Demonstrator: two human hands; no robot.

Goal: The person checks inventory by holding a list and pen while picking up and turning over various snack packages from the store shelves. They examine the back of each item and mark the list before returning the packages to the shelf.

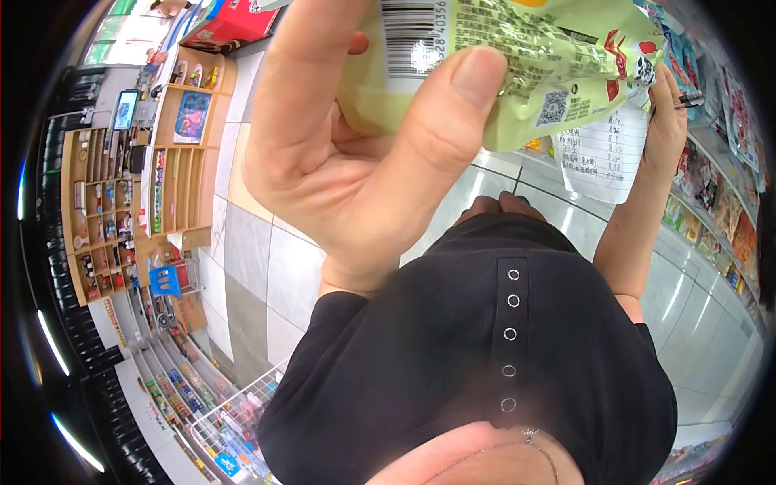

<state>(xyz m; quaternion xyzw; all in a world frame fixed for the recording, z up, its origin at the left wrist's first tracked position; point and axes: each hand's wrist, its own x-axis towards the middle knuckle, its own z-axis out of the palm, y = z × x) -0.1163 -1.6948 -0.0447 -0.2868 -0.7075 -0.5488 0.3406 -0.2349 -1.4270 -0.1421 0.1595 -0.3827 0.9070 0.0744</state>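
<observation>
Currently logged from my remote seat, one shop aisle seen from above.

Item 1: left hand. Its fingers are closed on a pale green snack packet, with the thumb pressed on the near face and the rest wrapped behind. The packet is held high and close at the top of the view, back panel towards the camera, I judge so the print can be read.

Item 2: packet markings. A barcode has digits beside it, of which I make out "40356". There is a QR code and a block of small print too fine to read. Red and white artwork sits at the right end.

Item 3: right hand, far right. Its fingers are closed on a sheet of paper and a pen together. The paper hangs just under the packet's right end, likely so the two can be compared. It carries handwritten rows, which I cannot read.

Item 4: surroundings. Shelves of bagged snacks run down the right. A wooden display rack stands at the left. A wire basket of small goods sits near left. Grey and white floor tiles lie below. The person's black buttoned top fills the near centre.
</observation>
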